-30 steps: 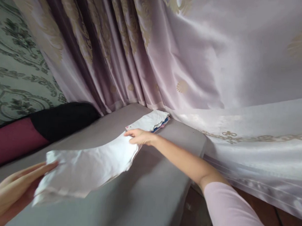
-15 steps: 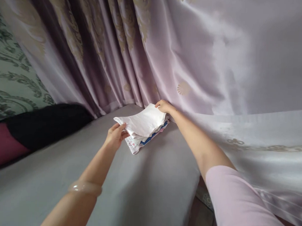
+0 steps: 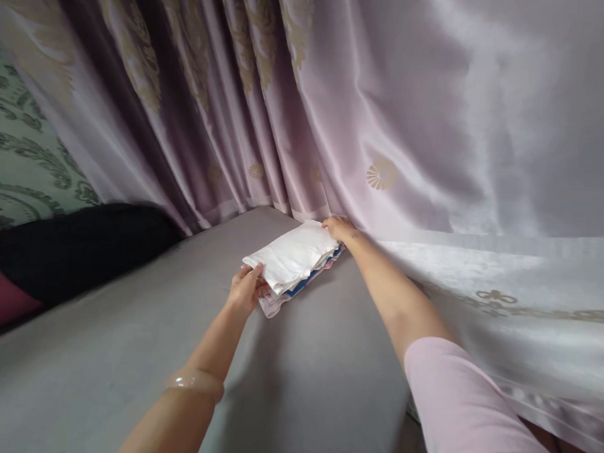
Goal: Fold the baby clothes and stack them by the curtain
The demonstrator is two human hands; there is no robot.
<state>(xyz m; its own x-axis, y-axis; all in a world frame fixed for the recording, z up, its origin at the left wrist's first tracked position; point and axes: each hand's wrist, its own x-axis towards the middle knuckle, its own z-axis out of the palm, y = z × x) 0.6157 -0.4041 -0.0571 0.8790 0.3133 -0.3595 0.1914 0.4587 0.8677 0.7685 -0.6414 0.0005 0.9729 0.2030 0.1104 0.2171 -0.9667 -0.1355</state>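
A folded white garment lies on top of a small stack of folded clothes, whose blue and pink edges show below it. My left hand pinches the garment's near left corner, thumb on top and fingers underneath. At the far right end, my right hand has its fingers closed on the opposite edge; its fingertips are partly hidden. The stack rests on a grey-covered bed.
A black and maroon padded headboard or cushion runs along the left side. Purple curtains with gold patterns hang behind the stack and to the right. Patterned green wallpaper shows at the left.
Both hands have carried the white garment away from me and to the right, from above the bed onto the stack. In the last half second it has settled flatter there.
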